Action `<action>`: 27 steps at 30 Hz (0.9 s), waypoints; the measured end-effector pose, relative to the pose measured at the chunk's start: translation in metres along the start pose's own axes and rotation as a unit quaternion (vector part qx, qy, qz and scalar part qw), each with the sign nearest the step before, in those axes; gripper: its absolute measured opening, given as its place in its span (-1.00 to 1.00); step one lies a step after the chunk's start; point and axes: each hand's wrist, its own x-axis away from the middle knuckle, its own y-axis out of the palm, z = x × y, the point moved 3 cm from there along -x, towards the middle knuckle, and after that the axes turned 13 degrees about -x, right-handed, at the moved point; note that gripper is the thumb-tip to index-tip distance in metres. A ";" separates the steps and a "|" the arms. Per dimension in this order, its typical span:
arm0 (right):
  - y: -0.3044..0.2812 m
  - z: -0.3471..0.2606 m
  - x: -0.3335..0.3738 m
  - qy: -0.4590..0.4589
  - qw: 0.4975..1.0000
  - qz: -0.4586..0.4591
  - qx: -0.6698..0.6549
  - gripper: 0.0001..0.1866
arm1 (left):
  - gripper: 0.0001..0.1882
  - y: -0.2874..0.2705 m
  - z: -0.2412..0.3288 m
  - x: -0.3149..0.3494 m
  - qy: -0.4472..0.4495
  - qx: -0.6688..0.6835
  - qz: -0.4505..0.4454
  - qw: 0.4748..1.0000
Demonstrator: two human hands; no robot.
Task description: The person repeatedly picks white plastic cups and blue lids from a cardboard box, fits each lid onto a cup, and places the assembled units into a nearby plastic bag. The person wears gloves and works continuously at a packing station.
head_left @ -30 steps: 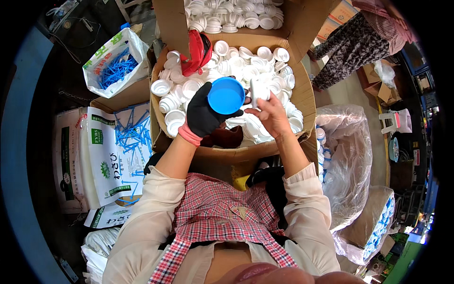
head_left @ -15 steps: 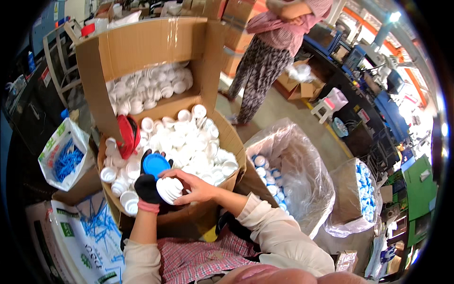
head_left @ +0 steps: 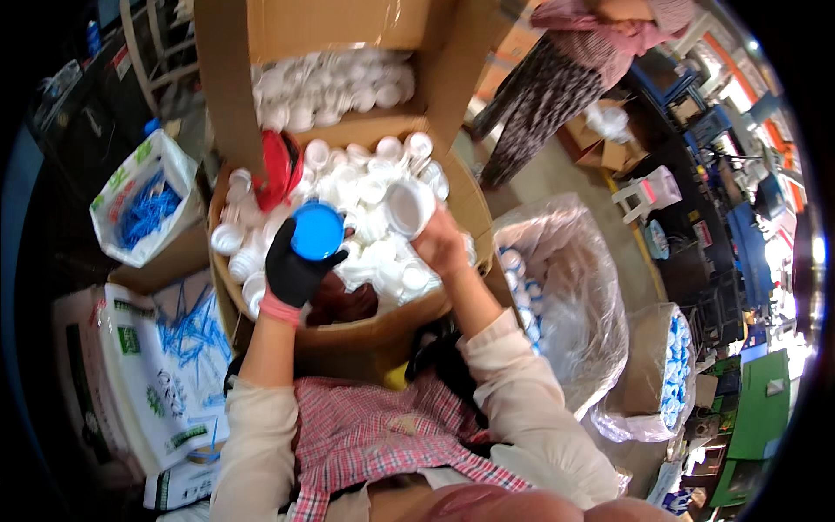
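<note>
A round blue cap [head_left: 317, 231] is in my left hand [head_left: 292, 268], which wears a black glove and has its fingers around the cap's rim. Bare and a little to the right, my right hand [head_left: 441, 240] grips a white cup-shaped plastic piece [head_left: 409, 209], its hollow side turned toward me. Both hands are over a cardboard box [head_left: 474, 196] heaped with white plastic pieces [head_left: 370, 187] of the same sort. A dark brown item [head_left: 344, 300], whose kind I cannot make out, lies at the box's near side. Against the box's far left leans a red pouch-like thing [head_left: 280, 165].
A second carton [head_left: 326, 26] of white pieces stands behind. On the left are a white bag [head_left: 109, 217] of blue strips and a printed sack [head_left: 148, 365]. To the right, plastic-lined boxes [head_left: 591, 287] hold blue-and-white pieces. Another person [head_left: 557, 96] stands beyond.
My hands have moved apart. The right one has carried the white piece away to the right and turned its hollow side up; the left keeps the blue cap. The view has tilted downward.
</note>
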 end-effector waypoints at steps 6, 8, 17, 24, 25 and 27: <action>0.019 -0.008 -0.010 0.004 0.996 0.039 -0.074 -0.39 | -0.24 0.016 0.014 -0.023 0.030 0.074 -0.041 0.996; 0.011 0.000 -0.004 0.015 0.995 0.055 -0.087 -0.41 | -0.24 0.017 0.013 -0.021 0.114 -0.226 -0.002 0.967; 0.010 0.010 -0.001 0.146 0.985 0.081 0.036 -0.52 | -0.32 0.045 0.022 -0.017 0.045 0.113 -0.089 0.989; 0.035 0.019 0.001 0.067 0.979 -0.040 0.187 -0.32 | -0.34 0.042 0.018 -0.014 0.228 -0.626 0.117 0.737; 0.035 0.017 0.003 0.057 0.973 -0.041 0.222 -0.31 | -0.34 0.038 0.019 -0.011 0.240 -0.708 0.137 0.650; 0.035 0.015 0.005 0.035 0.955 -0.043 0.291 -0.31 | -0.38 0.026 0.014 -0.015 0.235 -0.680 0.176 0.672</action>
